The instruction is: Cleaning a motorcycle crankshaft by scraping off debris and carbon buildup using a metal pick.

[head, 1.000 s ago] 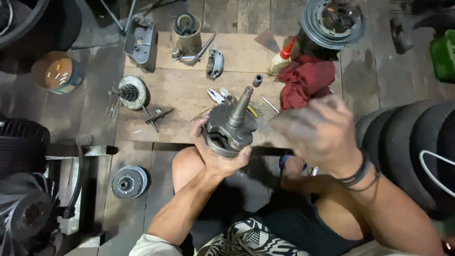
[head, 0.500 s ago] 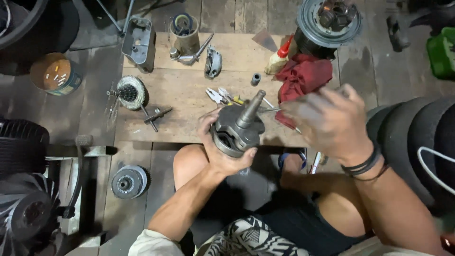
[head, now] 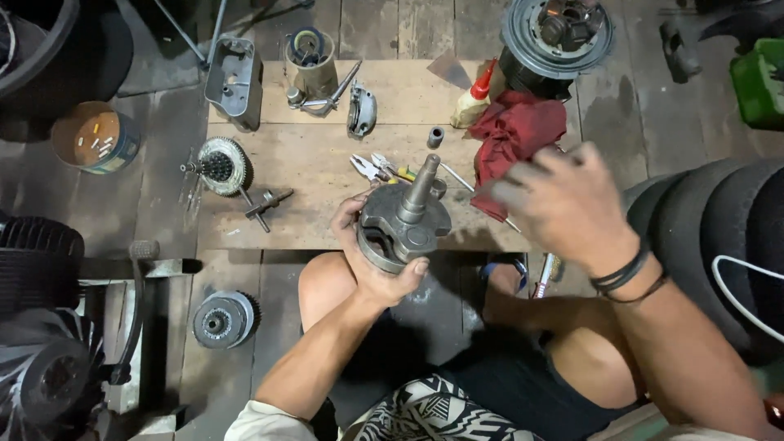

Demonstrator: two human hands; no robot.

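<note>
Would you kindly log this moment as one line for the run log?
left hand: grips crankshaft | right hand: raised, open, blurred, holds nothing | nearby: red rag, pliers on wooden board

Squeeze bottle (head: 472,104) at the far edge of the wooden table (head: 327,175), just left of the red rag (head: 514,135): pale yellowish body, red pointed nozzle, tilted. Round tin (head: 92,137) on the floor to the left, well apart from the table: open top, rusty orange inside with small pale bits, bluish band round its side. Green plastic container (head: 759,82) at the far right edge, boxy, partly cut off. No screens or signs.
</note>
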